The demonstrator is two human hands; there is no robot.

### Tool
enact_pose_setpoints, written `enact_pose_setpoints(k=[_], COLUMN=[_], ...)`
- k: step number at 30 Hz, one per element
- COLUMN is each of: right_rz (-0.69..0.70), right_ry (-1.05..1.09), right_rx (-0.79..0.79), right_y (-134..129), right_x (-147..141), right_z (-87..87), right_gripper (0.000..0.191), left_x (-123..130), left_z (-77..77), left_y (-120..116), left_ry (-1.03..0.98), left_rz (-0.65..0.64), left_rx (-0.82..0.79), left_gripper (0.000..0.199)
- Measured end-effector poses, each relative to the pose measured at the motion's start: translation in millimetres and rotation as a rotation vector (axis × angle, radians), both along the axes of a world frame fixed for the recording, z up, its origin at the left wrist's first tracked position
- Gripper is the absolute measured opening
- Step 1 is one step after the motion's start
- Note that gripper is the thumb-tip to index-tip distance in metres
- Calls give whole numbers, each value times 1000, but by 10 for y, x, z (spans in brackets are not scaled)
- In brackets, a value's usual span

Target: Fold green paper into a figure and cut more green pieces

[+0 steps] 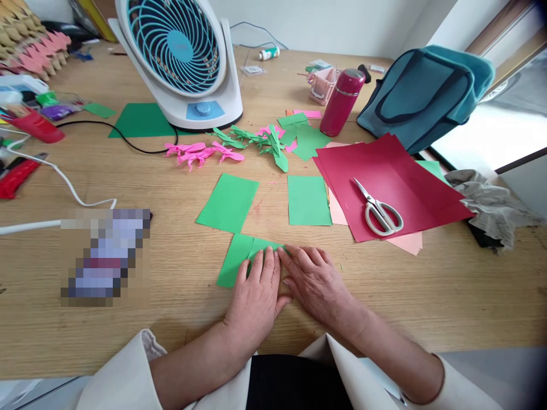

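Note:
A green paper (234, 262) lies near the table's front edge, partly under my hands. My left hand (256, 287) rests flat on its right part, fingers stretched forward. My right hand (314, 279) touches the paper's right edge with its fingertips, beside the left fingers; its fingers lie spread on the table. What is under the palms is hidden. Two more green sheets lie beyond: one (228, 202) to the left, another (308, 200) to the right. Folded green paper shapes (273, 148) and pink ones (196, 154) sit farther back.
Scissors (380, 213) lie on red sheets (410, 182) at the right. A red bottle (342, 102), a teal bag (427, 97) and a fan (183, 62) stand at the back. A blurred phone (109, 256) lies left, near a white cable (68, 182).

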State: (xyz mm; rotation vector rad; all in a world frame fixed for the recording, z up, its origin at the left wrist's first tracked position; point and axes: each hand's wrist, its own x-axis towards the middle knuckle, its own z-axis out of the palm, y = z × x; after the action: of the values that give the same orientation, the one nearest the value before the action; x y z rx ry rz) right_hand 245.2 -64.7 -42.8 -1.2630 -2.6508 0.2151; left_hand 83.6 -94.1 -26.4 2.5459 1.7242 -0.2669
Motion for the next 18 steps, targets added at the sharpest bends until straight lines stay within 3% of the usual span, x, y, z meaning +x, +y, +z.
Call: enact_pose_setpoints(k=[5, 12, 18], right_rz=[-24, -32, -64], right_ry=[-36, -56, -43], right_rx=[-8, -5, 6], right_y=[20, 44, 25], right_x=[-54, -94, -118], right_z=[64, 89, 84], right_gripper=[45, 56, 48], left_x=[-38, -71, -106], left_z=[-24, -63, -86], left_y=[-33, -57, -78], left_ry=[8, -4, -7], left_rz=[-7, -24, -37], left_rx=[-8, 18, -6], left_gripper=[80, 86, 99])
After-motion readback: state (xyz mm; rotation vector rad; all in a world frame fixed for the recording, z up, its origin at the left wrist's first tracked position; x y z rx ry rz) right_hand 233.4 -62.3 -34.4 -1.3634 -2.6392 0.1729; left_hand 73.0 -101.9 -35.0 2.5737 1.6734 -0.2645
